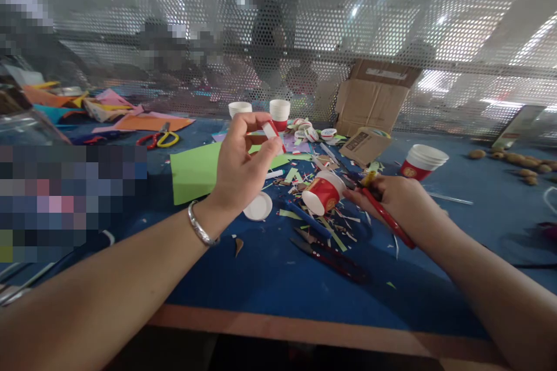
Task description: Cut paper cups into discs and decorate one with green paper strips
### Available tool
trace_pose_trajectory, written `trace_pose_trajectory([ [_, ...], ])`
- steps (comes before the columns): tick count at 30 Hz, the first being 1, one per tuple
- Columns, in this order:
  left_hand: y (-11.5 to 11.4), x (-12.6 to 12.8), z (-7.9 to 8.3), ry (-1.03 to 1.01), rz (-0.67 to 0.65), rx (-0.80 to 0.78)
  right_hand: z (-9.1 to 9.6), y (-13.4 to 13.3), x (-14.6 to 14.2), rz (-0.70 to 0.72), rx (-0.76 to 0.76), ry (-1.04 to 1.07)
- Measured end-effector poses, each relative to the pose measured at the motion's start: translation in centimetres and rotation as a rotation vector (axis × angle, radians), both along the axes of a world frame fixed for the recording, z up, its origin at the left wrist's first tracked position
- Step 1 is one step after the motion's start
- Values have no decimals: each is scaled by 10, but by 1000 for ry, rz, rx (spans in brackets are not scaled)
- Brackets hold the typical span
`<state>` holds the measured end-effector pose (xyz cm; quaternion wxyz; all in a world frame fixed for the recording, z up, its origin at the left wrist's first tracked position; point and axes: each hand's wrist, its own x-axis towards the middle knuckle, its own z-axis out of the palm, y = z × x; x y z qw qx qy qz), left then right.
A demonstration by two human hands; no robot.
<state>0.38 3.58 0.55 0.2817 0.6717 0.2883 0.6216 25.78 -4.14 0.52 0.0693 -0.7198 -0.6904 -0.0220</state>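
My left hand (246, 162) is raised over the middle of the table, thumb and fingers pinching a small red-and-white strip of paper (273, 131). My right hand (394, 200) grips scissors (389, 221) with red and yellow handles, their blades pointing up and left. Just left of those fingers a red-and-white paper cup (322, 193) lies tilted on its side; whether they touch it I cannot tell. A white round disc (257, 207) rests below my left hand. Dark-bladed snips (326, 256) and a blue pen-like stick (308, 219) lie in front of the cup.
Paper scraps (343, 226) surround the cup. Green paper (195, 174) lies left, near another pair of scissors (159, 138). Stacked cups (424, 160) stand right, others (279, 113) at the back. Behind are cardboard (369, 98) and a perforated metal screen (195, 69). Brown nut-like objects (517, 159) lie far right.
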Motion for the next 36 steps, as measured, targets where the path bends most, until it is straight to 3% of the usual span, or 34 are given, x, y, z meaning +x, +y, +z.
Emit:
trace_pose_trajectory([
  [15,-5,3,-1,78,-82,-40,-5,-4,-6,41,-250,-129],
  [23,-5,4,-3,86,-111,-48,6,-12,-2,131,-313,-93],
  [27,-3,4,-3,89,-114,-63,9,-13,8,149,-262,-52],
  [33,0,3,-7,57,-148,-91,10,-7,0,168,-23,303],
  [36,-1,4,-7,42,-184,-131,4,-3,-10,218,-37,525],
])
